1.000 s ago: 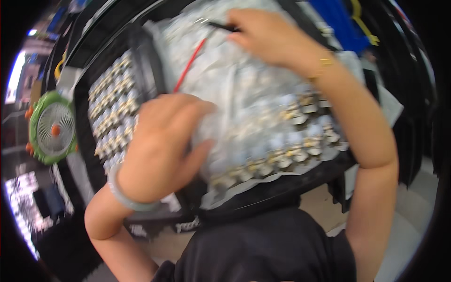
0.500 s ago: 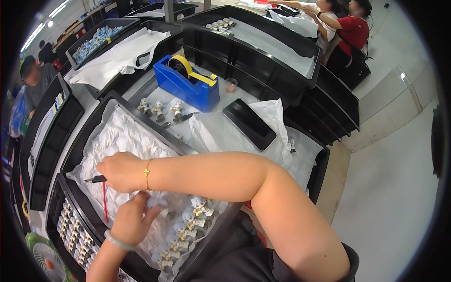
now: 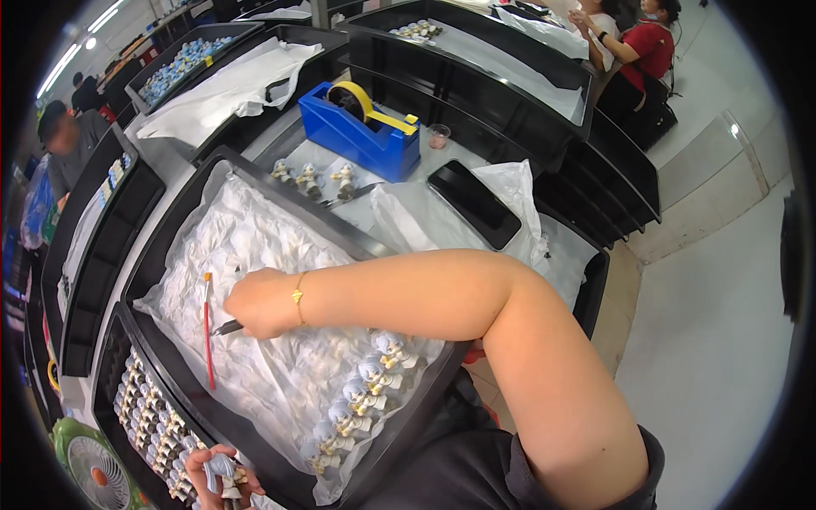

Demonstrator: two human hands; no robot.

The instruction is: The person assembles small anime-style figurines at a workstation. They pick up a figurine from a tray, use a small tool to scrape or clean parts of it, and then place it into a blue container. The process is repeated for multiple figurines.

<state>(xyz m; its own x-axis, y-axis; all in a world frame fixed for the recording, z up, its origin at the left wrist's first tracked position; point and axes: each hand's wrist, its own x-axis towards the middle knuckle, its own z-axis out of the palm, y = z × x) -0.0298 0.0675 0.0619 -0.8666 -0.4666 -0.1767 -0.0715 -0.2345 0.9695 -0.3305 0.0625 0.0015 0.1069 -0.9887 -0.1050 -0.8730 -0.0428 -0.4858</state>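
Note:
A small figurine with pale blue hair and a white body (image 3: pixel 223 476) is in my left hand (image 3: pixel 197 469), low in the view above the tray of figurines at the left. My right hand (image 3: pixel 262 304) is closed around a slim black tool with a thin tip (image 3: pixel 228 327), over the white crumpled lining (image 3: pixel 255 374) of a black tray (image 3: pixel 408 442). A thin red-handled brush (image 3: pixel 208 340) lies on that lining beside the tool's tip. Along the tray's near right side stands a row of similar figurines (image 3: pixel 357 395).
Beyond the tray are a blue tape dispenser (image 3: pixel 361 136) with yellow tape, a black phone (image 3: pixel 474 204) on white sheeting, and three figurines (image 3: pixel 310 180). A second tray holds many figurines (image 3: pixel 153 416). A green fan (image 3: pixel 98 472) stands lower left. People (image 3: pixel 642 51) work farther off.
My left hand has moved from the lined tray down toward the lower edge, now with a figurine in view. My right hand sits slightly right in the picture, still with the black tool; the view shifted.

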